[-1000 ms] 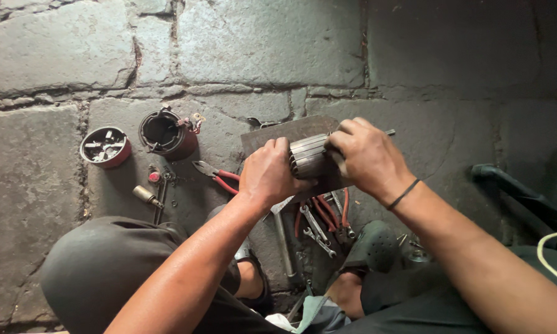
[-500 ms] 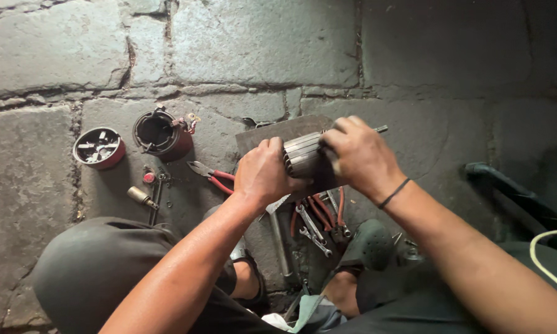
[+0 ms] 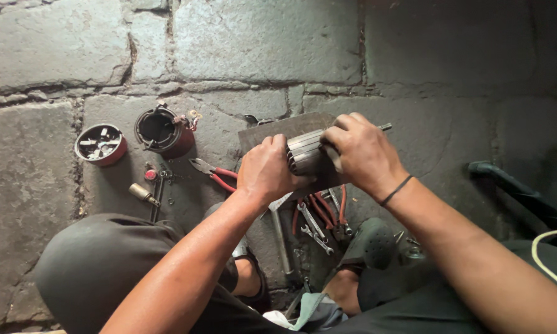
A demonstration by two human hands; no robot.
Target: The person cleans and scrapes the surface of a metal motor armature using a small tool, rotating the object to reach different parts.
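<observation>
Armature (image 3: 304, 153) at frame centre | left hand (image 3: 267, 171) fingers clamped on end, steadying | right hand (image 3: 360, 151) fingers wrapped around shaft side.

Rotor (image 3: 304, 153) on plate (image 3: 272, 131), between left hand (image 3: 267, 170) and right hand (image 3: 362, 153). Housing (image 3: 164, 131) left of plate; tin (image 3: 100, 144) further left. Pliers (image 3: 211, 173) below housing. Wrenches (image 3: 315, 227) below rotor.

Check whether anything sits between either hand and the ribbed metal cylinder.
Nothing visible does. The left hand and right hand both already clasp the ribbed metal cylinder directly, one at each end, above the flat metal plate.
</observation>
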